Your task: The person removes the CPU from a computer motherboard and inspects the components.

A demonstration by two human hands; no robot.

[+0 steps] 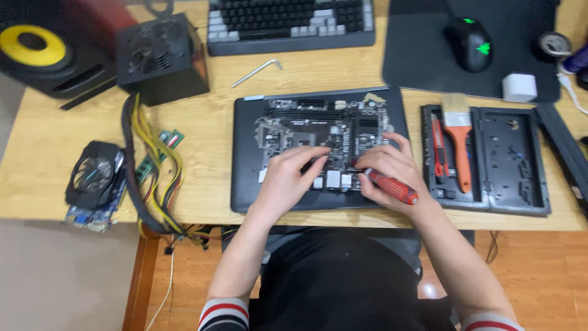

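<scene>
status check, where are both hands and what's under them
Left hand flat on motherboard, fingers at its lower edge. Right hand gripping red-handled screwdriver, tip on the board. Nothing between hands and board.

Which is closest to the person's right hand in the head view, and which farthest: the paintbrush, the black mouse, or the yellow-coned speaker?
From the right hand, which holds a red-handled screwdriver:
1. Paintbrush, just to its right, lying in the open black case.
2. Black mouse, farther back and to the right, on the dark pad.
3. Yellow-coned speaker, far left back corner of the desk.
</scene>
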